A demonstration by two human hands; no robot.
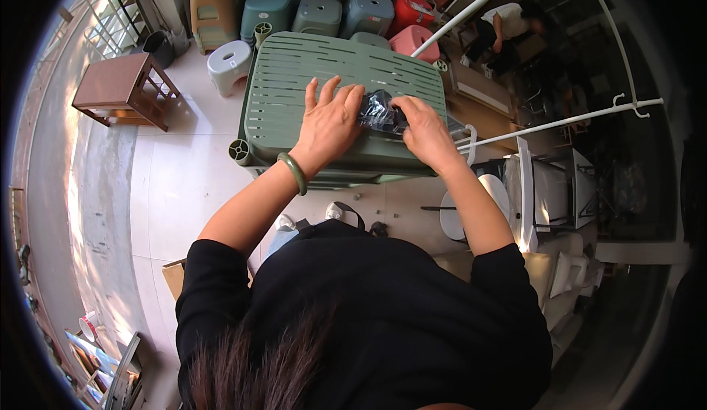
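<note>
A small clear plastic bag with dark contents [381, 111] lies between my two hands, over a green slotted plastic shelf rack [294, 64]. What the bag holds is too unclear to name. My right hand [427, 131] pinches the bag's right side between thumb and bent fingers. At the bag's left edge, my left hand [329, 124] grips it with the fingers nearest it, the outer fingers raised and apart; its thumb is hidden. A green bangle [292, 173] circles my left wrist. The rack's corners carry round ribbed sockets [238, 150].
Several plastic stools [268, 10] crowd behind the rack, with a white stool [229, 64] beside it. A brown wooden table [118, 87] stands left. White metal poles [545, 124] cross on the right. Farther back, a person [508, 23] sits bent forward. Small pieces lie on the floor [378, 211].
</note>
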